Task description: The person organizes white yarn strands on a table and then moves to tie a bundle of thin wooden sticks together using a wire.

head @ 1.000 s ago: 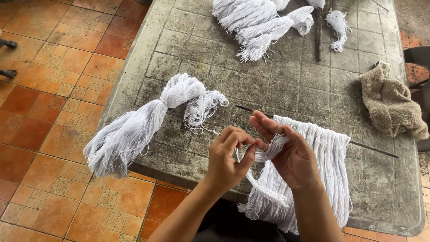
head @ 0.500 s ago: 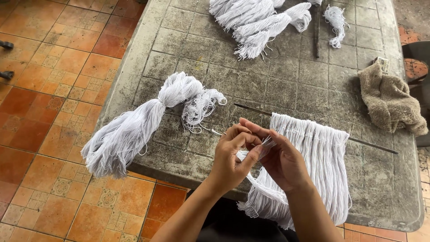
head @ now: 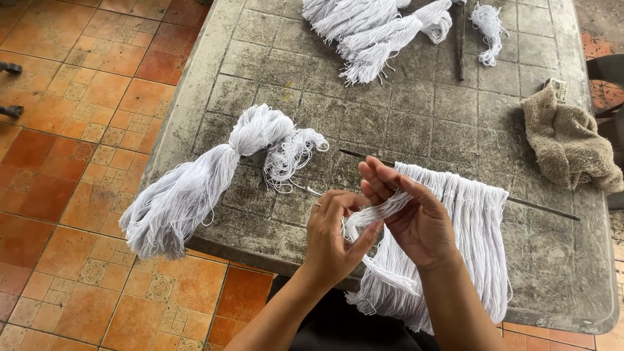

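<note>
White yarn strands hang in a row from a thin dark rod lying across a grey tiled table. Both hands work on a small bunch of white strands at the row's left end. My left hand pinches the bunch from below with thumb and fingers. My right hand holds the same bunch from the right, its fingers stretched out over it. The loose ends of the bunch trail down over the table's front edge.
A large bundle of white yarn lies at the table's left, drooping over the edge, with a loose curl beside it. More yarn bundles sit at the back. A brown cloth lies right. Orange floor tiles spread to the left.
My hands have stayed at the row's left end, shifting slightly. The right hand's fingers have spread out over the bunch, and the left hand has turned under it.
</note>
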